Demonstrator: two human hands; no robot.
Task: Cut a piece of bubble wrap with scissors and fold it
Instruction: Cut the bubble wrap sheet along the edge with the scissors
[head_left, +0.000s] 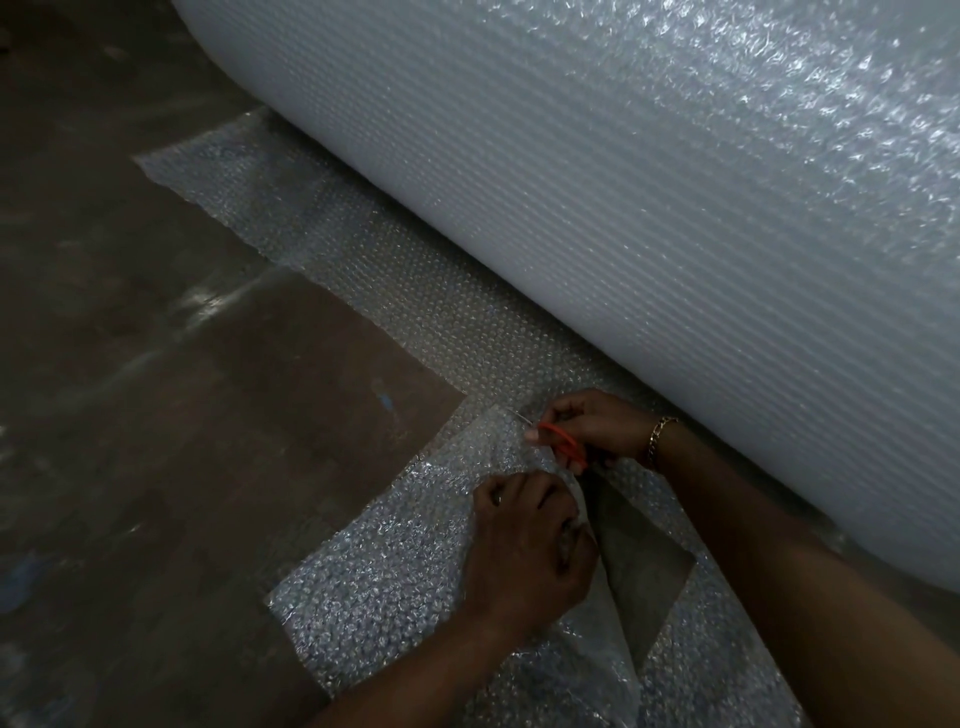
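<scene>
One knobbly clear bubble wrap sheet (384, 587) on floor (156, 364) beside cylindrical roll (623, 208), left hand (530, 540) pinching cut edge, right hand (597, 428) curled round orange-handled scissors (563, 441), blades diagonal, pointing up-left

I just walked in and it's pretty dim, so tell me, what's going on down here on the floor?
A person is cutting bubble wrap. The right hand holds orange-handled scissors, working through the sheet spread on the floor beside a huge bubble wrap roll. The left hand grips the partly cut piece, lifting its cut edge. The cut seems nearly across; no folding has begun.
</scene>
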